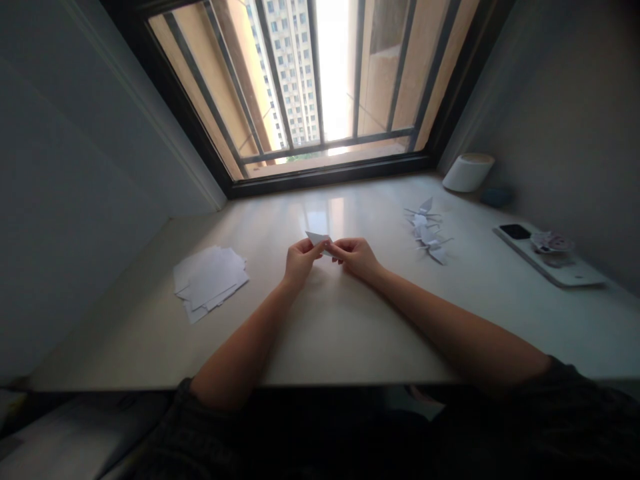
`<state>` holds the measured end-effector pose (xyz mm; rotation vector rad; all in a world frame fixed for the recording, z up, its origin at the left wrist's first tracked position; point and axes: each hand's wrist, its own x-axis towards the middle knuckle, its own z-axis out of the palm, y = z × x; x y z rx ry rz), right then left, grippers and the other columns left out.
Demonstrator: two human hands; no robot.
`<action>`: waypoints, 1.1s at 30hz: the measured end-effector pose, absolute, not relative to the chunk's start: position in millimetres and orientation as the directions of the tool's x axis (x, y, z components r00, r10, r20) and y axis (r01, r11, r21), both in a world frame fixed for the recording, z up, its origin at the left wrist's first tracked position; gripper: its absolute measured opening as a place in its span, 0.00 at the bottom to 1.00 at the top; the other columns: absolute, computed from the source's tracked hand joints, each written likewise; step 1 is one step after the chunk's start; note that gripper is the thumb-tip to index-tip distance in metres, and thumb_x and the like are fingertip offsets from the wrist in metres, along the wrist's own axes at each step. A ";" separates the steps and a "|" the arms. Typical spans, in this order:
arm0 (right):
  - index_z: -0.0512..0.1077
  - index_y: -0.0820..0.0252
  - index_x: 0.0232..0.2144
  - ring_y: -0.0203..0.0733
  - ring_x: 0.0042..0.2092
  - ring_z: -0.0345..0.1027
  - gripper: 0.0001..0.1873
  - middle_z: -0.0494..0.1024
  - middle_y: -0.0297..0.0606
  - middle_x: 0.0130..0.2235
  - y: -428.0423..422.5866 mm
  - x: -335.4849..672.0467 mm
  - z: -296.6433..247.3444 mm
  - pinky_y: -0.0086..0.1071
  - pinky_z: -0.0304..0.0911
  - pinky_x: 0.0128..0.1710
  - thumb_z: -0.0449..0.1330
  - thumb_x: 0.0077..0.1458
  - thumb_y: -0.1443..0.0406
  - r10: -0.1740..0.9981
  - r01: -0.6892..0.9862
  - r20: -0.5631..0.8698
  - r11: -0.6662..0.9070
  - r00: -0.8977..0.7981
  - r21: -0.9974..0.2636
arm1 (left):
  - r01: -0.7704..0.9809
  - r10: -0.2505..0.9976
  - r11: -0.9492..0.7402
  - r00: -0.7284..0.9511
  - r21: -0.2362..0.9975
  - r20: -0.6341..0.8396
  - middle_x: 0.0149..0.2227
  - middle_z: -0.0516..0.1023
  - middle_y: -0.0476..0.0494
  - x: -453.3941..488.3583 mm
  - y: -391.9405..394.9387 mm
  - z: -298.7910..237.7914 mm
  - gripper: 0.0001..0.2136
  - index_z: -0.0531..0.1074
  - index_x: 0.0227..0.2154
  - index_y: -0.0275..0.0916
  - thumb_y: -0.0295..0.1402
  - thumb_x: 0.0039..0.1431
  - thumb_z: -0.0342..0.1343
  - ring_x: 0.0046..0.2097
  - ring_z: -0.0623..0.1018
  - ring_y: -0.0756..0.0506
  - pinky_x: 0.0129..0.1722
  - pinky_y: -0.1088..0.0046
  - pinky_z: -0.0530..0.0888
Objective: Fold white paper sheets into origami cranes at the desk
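Both of my hands meet over the middle of the pale table (350,320), just above its surface. My left hand (300,261) and my right hand (356,256) each pinch a small folded white paper (319,238) between thumb and fingers. The paper's pointed corner sticks up to the left above my fingertips. Its lower part is hidden behind my fingers.
A loose stack of white paper sheets (209,281) lies at the left. Several folded paper cranes (429,233) sit at the right. Further right are a phone (515,231) on a white slab, a tape roll (469,172) and the barred window (320,87) behind.
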<state>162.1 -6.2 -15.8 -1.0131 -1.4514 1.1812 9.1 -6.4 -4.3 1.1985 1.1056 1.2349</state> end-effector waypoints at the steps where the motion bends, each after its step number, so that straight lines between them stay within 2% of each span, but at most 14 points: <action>1: 0.76 0.62 0.21 0.32 0.22 0.61 0.26 0.72 0.34 0.19 -6.0 161.7 -16.2 0.28 0.57 0.23 0.62 0.44 0.43 0.967 0.021 0.177 0.184 -0.184 -0.983 | -0.064 0.999 -0.041 0.025 0.997 0.043 0.32 0.80 0.44 9.4 -6.8 -4.4 0.16 0.80 0.32 0.38 0.44 0.42 0.67 0.35 0.76 0.47 0.36 0.72 0.69; 10: 0.75 0.62 0.21 0.32 0.22 0.62 0.22 0.72 0.34 0.19 -6.1 160.7 -14.7 0.28 0.57 0.23 0.64 0.45 0.47 0.957 -0.007 0.215 0.218 -0.195 -0.976 | -0.132 0.999 0.026 -0.043 0.991 -0.032 0.31 0.80 0.45 10.5 -8.7 -1.4 0.14 0.80 0.28 0.40 0.44 0.42 0.66 0.34 0.75 0.48 0.35 0.72 0.67; 19: 0.76 0.62 0.22 0.33 0.21 0.62 0.23 0.73 0.34 0.19 -6.5 159.2 -13.3 0.28 0.59 0.23 0.65 0.42 0.46 0.961 0.001 0.191 0.195 -0.199 -0.981 | -0.224 0.995 0.082 -0.037 0.971 -0.092 0.36 0.80 0.42 9.6 -8.5 1.8 0.19 0.80 0.36 0.39 0.47 0.44 0.64 0.36 0.76 0.46 0.36 0.72 0.67; 33: 0.77 0.62 0.24 0.33 0.21 0.62 0.24 0.72 0.34 0.18 -6.7 157.2 -12.7 0.28 0.58 0.22 0.64 0.42 0.46 0.964 0.000 0.177 0.181 -0.198 -0.983 | -0.342 0.990 0.058 -0.099 0.938 -0.097 0.36 0.80 0.42 9.9 -6.4 2.7 0.16 0.80 0.32 0.37 0.43 0.42 0.66 0.37 0.77 0.47 0.38 0.71 0.69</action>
